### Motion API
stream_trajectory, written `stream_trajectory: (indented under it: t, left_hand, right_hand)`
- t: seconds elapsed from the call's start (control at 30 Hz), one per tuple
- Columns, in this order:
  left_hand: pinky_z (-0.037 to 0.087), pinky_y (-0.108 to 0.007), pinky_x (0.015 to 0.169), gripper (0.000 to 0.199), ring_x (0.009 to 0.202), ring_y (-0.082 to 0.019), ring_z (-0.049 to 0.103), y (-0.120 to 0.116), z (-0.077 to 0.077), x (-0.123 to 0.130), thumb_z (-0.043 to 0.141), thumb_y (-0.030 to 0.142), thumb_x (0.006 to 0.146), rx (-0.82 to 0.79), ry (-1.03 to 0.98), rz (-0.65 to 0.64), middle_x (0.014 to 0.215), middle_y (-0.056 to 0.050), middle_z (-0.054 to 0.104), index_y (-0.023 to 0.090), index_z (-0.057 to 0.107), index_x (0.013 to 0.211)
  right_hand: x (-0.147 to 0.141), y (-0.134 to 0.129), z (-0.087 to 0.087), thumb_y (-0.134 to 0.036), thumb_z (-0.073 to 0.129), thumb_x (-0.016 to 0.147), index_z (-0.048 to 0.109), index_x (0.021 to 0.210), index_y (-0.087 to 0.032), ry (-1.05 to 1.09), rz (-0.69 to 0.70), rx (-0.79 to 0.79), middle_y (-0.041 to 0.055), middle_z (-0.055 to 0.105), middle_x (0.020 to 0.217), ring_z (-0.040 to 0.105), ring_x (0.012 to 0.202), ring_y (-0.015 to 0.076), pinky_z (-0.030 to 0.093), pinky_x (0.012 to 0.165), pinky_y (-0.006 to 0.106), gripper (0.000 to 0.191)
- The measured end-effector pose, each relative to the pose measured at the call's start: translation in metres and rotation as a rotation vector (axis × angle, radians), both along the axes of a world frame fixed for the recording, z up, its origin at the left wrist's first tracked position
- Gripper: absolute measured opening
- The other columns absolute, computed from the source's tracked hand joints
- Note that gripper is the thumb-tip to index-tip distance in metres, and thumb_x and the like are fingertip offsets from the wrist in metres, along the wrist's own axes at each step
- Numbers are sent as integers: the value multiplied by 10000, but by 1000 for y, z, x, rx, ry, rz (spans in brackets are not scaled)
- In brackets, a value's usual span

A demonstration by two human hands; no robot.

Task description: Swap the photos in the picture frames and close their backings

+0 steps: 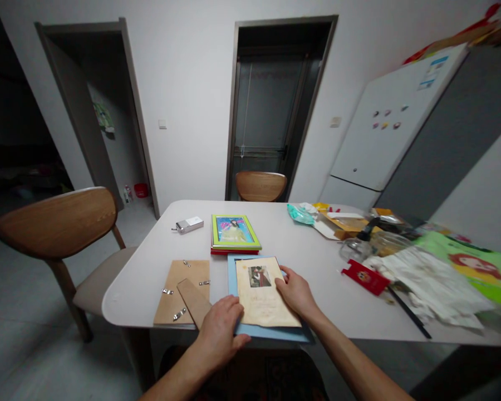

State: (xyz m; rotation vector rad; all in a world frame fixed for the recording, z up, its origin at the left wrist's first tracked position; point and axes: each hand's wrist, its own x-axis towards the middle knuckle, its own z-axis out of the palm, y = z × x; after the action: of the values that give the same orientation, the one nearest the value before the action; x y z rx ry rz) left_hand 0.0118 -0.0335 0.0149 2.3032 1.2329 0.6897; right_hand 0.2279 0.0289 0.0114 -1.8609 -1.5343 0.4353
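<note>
A cream sheet of paper [268,309] with a small printed picture near its top lies over a light blue picture frame [271,331] at the table's front edge. My right hand [297,292] holds the sheet by its right edge, fingers curled. My left hand [222,326] grips the left side of the frame, its fingers over the edge and against the sheet, its thumb at the lower corner. Left of it lies a brown frame backing board [165,301] with metal clips and a stand leg, partly behind my left hand.
A green picture frame [256,245] tops a small stack behind the blue frame. A small silver box-like item [190,224] lies left of it. Bags, clear plastic and a red envelope [366,277] clutter the table's right. Wooden chairs [62,220] stand around it.
</note>
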Motion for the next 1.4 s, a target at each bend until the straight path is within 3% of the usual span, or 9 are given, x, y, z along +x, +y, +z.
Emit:
stream_trajectory:
  t: [0.1,0.3,0.4,0.57,0.93,1.17,1.4]
  left_hand:
    - [310,-402,943,341,1091,-264,419,-1,2,0,672,231,583,6,22,-22,1154,-109,501,179,552,898]
    - [310,-386,948,264,1115,-241,396,-1,-2,0,651,184,603,5,-21,-63,1145,-90,497,186,530,838]
    - [304,-378,955,248,1129,-235,383,0,-3,-1,644,183,613,-2,-17,-82,1159,-88,487,185,526,830]
    - [286,-390,968,245,1156,-239,355,-1,-3,-3,634,175,618,-16,-41,-92,1188,-86,465,191,514,831]
    - [305,-364,943,276,1126,-217,387,-3,1,-6,601,135,624,-49,-86,-102,1185,-75,464,210,495,866]
    - [276,-352,968,445,1184,-201,324,-4,3,-7,592,120,619,-58,-99,-89,1256,-94,404,215,446,1029]
    - [283,-364,954,397,1156,-215,358,-3,4,-10,592,137,618,-81,-31,-104,1282,-80,373,226,479,988]
  right_hand:
    - [-2,1,2,-217,412,684,545,1050,-135,-100,14,54,43,627,708,546,636,151,365,592,231,398]
    - [-2,9,-2,-229,409,671,541,1062,-85,32,-12,4,21,596,579,534,545,141,361,532,228,437]
    - [-1,14,-8,-234,428,655,575,1016,-88,66,11,-11,40,622,612,545,551,142,369,526,226,416]
    - [1,19,-15,-270,440,655,535,1063,-71,336,-15,-41,57,648,650,569,537,147,379,466,217,464]
    - [6,20,-13,-259,460,647,576,1006,-73,383,-58,0,96,666,783,592,584,152,418,491,217,422]
    - [4,16,-7,-259,428,669,586,999,-95,257,-42,31,81,662,743,591,610,157,412,516,223,400]
    - [-5,16,-5,-222,410,687,598,986,-114,73,7,-35,67,661,757,586,643,153,403,572,228,369]
